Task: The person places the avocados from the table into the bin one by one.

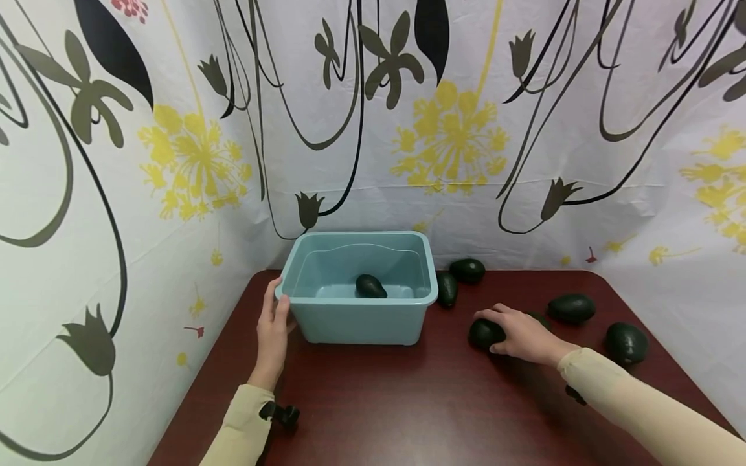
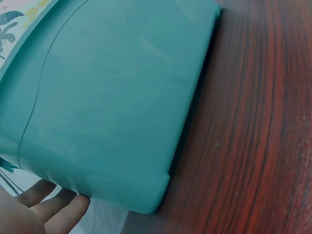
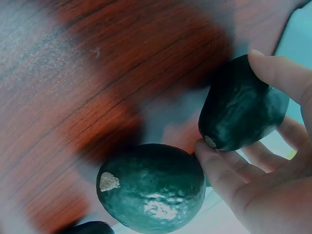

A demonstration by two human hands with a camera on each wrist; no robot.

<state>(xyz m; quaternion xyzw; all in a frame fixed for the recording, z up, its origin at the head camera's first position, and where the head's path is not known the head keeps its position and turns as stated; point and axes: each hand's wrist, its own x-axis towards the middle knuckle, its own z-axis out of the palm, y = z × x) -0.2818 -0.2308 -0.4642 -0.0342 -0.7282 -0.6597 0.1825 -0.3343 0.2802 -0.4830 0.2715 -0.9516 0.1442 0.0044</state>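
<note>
My right hand [image 1: 521, 333] grips a dark green avocado [image 1: 486, 334] low over the table, to the right of the bin. In the right wrist view the thumb and fingers are around that avocado [image 3: 243, 105], its stem end facing the camera. A second avocado [image 3: 151, 190] lies right beside the fingertips; in the head view it is mostly hidden behind the hand. My left hand [image 1: 272, 333] holds the light-blue plastic bin [image 1: 361, 322] at its left front corner, with fingertips against the side wall [image 2: 112, 107]. One avocado [image 1: 370, 287] lies inside the bin.
Two avocados, one upright-lying [image 1: 447, 288] and one farther back [image 1: 467, 270], lie beside the bin's right wall. Two more, one [image 1: 571, 308] near the back and one [image 1: 626, 343] near the right edge, lie on the dark red table [image 1: 419, 401]. Patterned cloth [image 1: 454, 207] hangs behind.
</note>
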